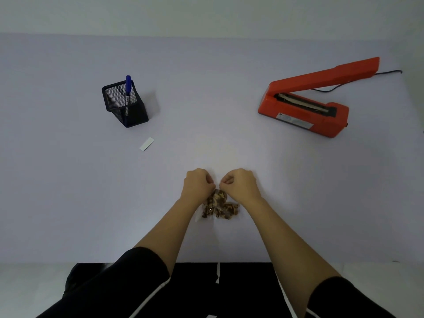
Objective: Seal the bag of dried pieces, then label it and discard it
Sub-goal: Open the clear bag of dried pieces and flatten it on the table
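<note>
Table (206, 99): sealer (298, 114), holder (128, 109), label (146, 144), bag (220, 206).

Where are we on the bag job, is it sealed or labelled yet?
Nothing looks finished yet. In hand: the left hand and right hand pinch the top of the bag. To do: sealing, since the orange sealer stands open with nothing in it; labelling, since the white label lies loose beside the mesh holder with the blue marker in it; then discarding. No bin is in view.
</note>
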